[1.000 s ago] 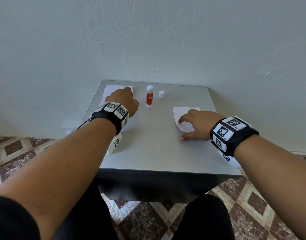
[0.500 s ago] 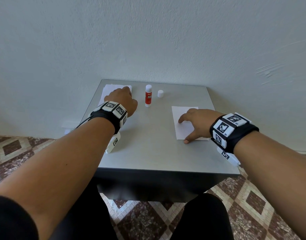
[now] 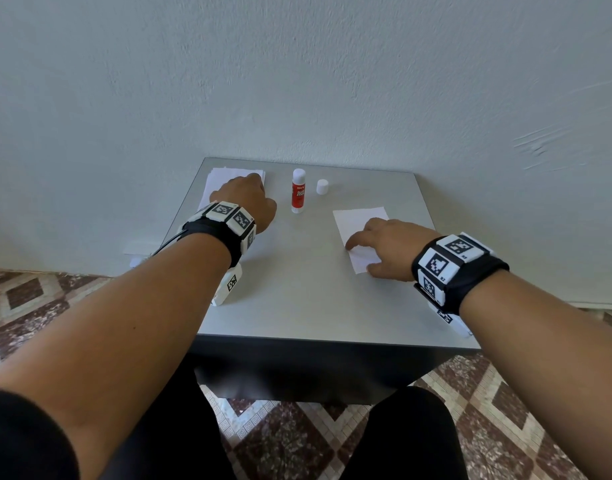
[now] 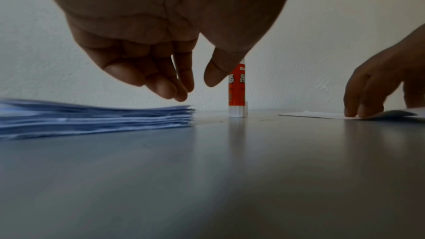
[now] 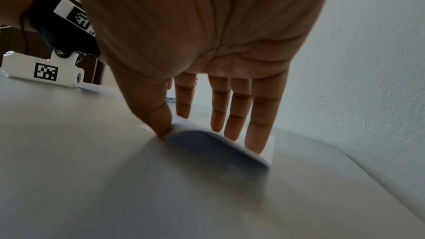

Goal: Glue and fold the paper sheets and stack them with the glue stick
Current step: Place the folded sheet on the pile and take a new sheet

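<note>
Counter (image 3: 297, 306), grey, carries all items. Stack (image 3: 225, 180) of sheets, far left corner; left hand (image 3: 245, 202) hovers above it, grip released, fingers loosely curled, holding nothing. Sheet (image 3: 356, 220), right side: right hand (image 3: 387, 247) flat on it, fingers straight, thumb curling the near edge over. Advice: pin the far half, roll the edge across squarely, then crease. Glue stick (image 3: 298, 191), upright, uncapped, between the hands. Cap (image 3: 322, 187) just beside it.
</note>
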